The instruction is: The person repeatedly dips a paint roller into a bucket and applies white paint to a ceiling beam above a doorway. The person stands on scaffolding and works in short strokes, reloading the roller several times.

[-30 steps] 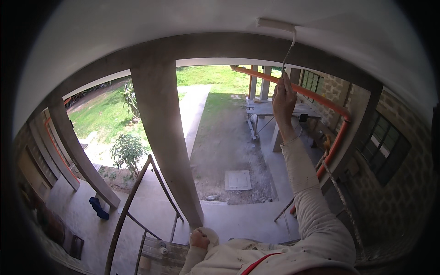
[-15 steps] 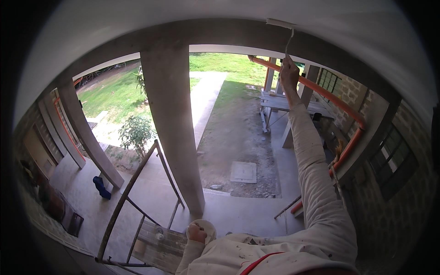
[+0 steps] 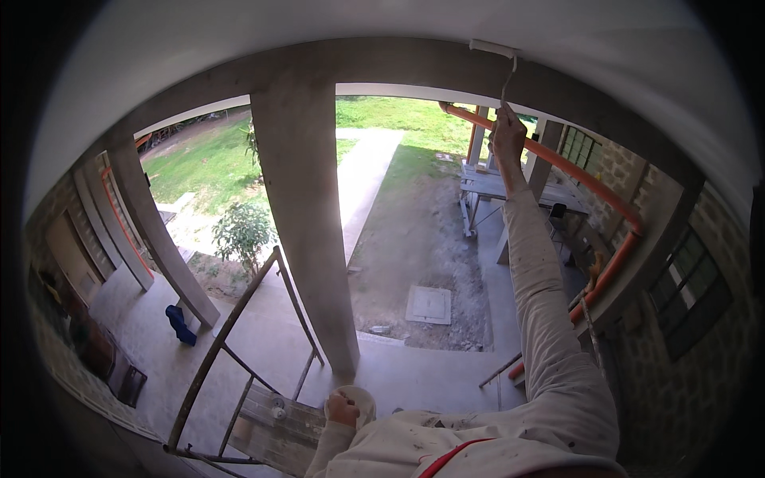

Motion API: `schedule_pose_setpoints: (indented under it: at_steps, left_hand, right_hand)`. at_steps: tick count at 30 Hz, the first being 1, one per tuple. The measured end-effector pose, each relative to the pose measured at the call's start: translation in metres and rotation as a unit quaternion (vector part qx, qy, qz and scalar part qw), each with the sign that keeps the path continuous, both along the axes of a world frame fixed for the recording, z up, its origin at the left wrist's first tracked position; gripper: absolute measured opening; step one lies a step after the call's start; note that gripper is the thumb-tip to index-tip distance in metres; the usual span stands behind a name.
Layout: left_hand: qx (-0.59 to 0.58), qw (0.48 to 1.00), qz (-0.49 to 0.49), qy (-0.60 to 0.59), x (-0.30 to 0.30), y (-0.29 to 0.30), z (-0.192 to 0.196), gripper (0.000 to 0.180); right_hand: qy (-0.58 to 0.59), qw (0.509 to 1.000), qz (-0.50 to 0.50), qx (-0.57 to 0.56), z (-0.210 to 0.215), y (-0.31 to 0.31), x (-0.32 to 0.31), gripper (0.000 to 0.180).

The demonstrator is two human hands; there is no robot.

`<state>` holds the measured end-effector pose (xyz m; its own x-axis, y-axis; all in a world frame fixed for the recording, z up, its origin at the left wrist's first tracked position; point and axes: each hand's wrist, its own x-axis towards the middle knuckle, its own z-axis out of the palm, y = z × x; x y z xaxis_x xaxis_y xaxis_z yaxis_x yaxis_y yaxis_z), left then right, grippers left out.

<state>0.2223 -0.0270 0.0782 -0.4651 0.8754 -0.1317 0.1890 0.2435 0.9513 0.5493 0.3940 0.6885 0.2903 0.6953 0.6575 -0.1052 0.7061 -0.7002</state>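
Note:
My right hand (image 3: 509,131), raised high at the end of a stretched arm, is closed around the handle of a paint roller (image 3: 493,48). The white roller head lies at the upper edge of the grey beam (image 3: 398,60), where it meets the white ceiling (image 3: 382,20). Low down near my body, my left hand (image 3: 343,409) is closed on the rim of a pale round bucket (image 3: 364,402). What is inside the bucket cannot be made out. My pale sleeves carry dark spots.
A metal scaffold frame (image 3: 209,362) with a plank platform (image 3: 275,426) stands at lower left. A grey concrete pillar (image 3: 307,223) rises ahead. An orange pipe (image 3: 586,175) runs along the right side. Beyond are a table (image 3: 486,182), a blue chair-like object (image 3: 180,325) and grass.
The view has shifted slightly, so the surroundings sit a little lower and to the right. The roller remains near the beam's upper edge; both hands keep their hold.

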Motion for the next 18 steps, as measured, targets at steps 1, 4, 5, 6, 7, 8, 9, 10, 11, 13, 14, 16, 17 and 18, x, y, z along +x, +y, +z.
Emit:
schedule_pose_setpoints:
  at_steps: [1,4,5,6,7,8,9,10,11,13,14,16,17,18]
  left_hand:
    - [-0.009,0.999,0.011,-0.037,-0.003,0.005,-0.007,0.032]
    - [-0.029,0.998,-0.02,-0.048,-0.01,0.007,-0.024,0.031]
    - [-0.048,0.997,-0.034,-0.051,-0.012,0.008,-0.026,0.031]
    - [-0.023,0.998,-0.055,0.006,-0.013,0.01,-0.024,0.031]
    - [-0.012,0.996,-0.07,0.046,-0.014,0.003,-0.021,0.032]
    - [0.006,0.994,-0.08,0.079,-0.014,-0.003,-0.016,0.032]
    - [0.001,0.99,-0.088,0.111,-0.015,-0.005,-0.011,0.033]
    - [0.002,0.987,-0.091,0.136,-0.016,-0.008,-0.005,0.033]
    - [0.009,0.986,-0.084,0.143,-0.017,-0.01,0.0,0.034]
    - [-0.011,0.982,-0.109,0.151,-0.021,-0.012,0.002,0.036]
    - [-0.013,0.984,-0.11,0.137,-0.023,-0.012,0.0,0.038]
    - [-0.016,0.984,-0.126,0.122,-0.029,-0.009,-0.011,0.04]
    - [-0.034,0.987,-0.124,0.094,-0.033,-0.008,-0.018,0.041]
    - [-0.019,0.987,-0.132,0.09,-0.036,-0.007,-0.025,0.041]
  right_hand:
    - [0.002,1.0,0.003,0.016,-0.006,-0.017,-0.001,0.041]
    - [0.011,0.999,0.0,0.053,-0.019,-0.07,-0.005,0.042]
    - [0.018,0.998,-0.008,0.057,-0.022,-0.088,-0.007,0.042]
    - [0.026,0.998,-0.008,0.058,-0.024,-0.105,-0.01,0.042]
    - [0.02,0.997,-0.015,0.072,-0.027,-0.123,-0.011,0.042]
    - [0.016,0.996,-0.014,0.083,-0.03,-0.14,-0.013,0.042]
    - [0.01,0.995,-0.014,0.094,-0.032,-0.155,-0.015,0.041]
    - [0.021,0.995,-0.012,0.096,-0.032,-0.167,-0.019,0.041]
    - [0.03,0.995,-0.009,0.1,-0.031,-0.178,-0.022,0.041]
    - [0.043,0.993,-0.007,0.107,-0.033,-0.202,-0.026,0.041]
    - [0.048,0.992,-0.013,0.116,-0.033,-0.213,-0.029,0.042]
    - [0.066,0.989,-0.01,0.13,-0.035,-0.232,-0.033,0.042]
    - [0.057,0.988,-0.022,0.139,-0.037,-0.242,-0.035,0.043]
    - [0.058,0.988,-0.028,0.143,-0.038,-0.25,-0.036,0.044]
